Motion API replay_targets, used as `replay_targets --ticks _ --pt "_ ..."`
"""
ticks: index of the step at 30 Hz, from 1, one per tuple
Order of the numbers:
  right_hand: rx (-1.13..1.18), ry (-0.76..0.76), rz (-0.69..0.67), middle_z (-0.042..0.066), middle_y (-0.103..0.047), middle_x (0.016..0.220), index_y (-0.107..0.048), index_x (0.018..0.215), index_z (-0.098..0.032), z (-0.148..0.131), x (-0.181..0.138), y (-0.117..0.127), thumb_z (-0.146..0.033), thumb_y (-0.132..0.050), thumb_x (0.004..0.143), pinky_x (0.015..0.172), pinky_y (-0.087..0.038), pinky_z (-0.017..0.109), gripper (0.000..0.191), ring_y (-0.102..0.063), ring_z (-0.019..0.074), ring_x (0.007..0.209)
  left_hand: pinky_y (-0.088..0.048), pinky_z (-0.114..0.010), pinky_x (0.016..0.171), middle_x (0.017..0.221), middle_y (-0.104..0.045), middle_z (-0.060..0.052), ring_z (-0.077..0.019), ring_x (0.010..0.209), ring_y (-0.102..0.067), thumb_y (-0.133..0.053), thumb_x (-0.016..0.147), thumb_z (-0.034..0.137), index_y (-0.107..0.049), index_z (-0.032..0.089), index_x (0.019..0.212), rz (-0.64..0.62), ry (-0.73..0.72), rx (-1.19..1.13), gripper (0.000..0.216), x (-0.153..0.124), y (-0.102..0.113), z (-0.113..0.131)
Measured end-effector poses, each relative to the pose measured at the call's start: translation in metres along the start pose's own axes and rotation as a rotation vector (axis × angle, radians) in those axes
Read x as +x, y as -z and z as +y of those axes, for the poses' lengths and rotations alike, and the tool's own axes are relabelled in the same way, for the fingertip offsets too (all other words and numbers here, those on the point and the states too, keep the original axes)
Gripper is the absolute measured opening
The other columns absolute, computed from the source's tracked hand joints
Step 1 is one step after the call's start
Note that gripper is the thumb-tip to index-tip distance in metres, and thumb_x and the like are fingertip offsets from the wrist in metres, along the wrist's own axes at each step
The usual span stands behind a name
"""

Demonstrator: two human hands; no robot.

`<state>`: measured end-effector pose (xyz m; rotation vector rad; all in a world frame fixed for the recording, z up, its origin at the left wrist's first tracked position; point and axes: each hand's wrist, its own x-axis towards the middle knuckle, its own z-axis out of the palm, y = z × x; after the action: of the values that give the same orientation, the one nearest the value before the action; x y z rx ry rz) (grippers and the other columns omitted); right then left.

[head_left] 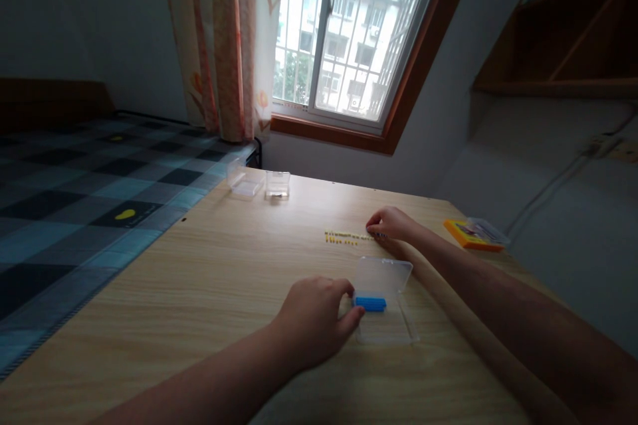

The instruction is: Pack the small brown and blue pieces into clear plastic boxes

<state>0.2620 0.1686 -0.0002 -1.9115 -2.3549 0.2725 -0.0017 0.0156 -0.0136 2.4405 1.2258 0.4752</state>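
Observation:
My left hand [319, 319] is at the left side of an open clear plastic box [393, 329], with thumb and index finger curled around its left edge. Inside the box lies a small bundle of blue sticks [371, 304], its left end close to my thumb. The box's lid [383, 272] is folded back, away from me. Farther off, my right hand [392, 222] has its fingertips pinched together at the right end of a row of small pale and dark pieces [343, 234]. A shorter row of small yellow pieces [339, 241] lies just in front. Whatever the right fingertips hold is hidden.
Two more clear plastic boxes, an open one [246, 182] and a smaller one [277, 184], stand at the table's far left. An orange-yellow package [471, 236] lies by the right edge. A checked bed [124, 192] adjoins the wooden table [214, 265] on the left.

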Motion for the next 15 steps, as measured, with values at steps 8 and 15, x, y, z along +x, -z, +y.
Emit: replay_targets --ticks 8,15 --pt "-0.061 0.001 0.057 0.005 -0.078 0.081 -0.081 0.093 -0.020 -0.004 -0.001 -0.004 -0.030 -0.063 0.082 0.062 -0.042 0.023 0.023 -0.066 0.0161 0.071 -0.049 -0.038 0.075 0.080 -0.072 -0.006 -0.0255 0.078 -0.066 -0.057 0.087 0.044 -0.072 0.023 0.102 0.000 0.006 0.000 0.030 -0.001 0.000 0.000" --pt "-0.119 0.023 0.055 0.004 -0.078 0.081 -0.082 0.088 -0.023 -0.013 -0.004 0.001 -0.030 -0.064 0.082 0.061 -0.041 0.023 0.020 -0.066 0.0161 0.071 -0.049 -0.038 0.076 0.081 -0.073 -0.006 -0.0257 0.080 -0.066 -0.057 0.087 0.044 -0.073 0.023 0.104 -0.013 0.010 0.004 0.031 0.000 0.001 0.001"
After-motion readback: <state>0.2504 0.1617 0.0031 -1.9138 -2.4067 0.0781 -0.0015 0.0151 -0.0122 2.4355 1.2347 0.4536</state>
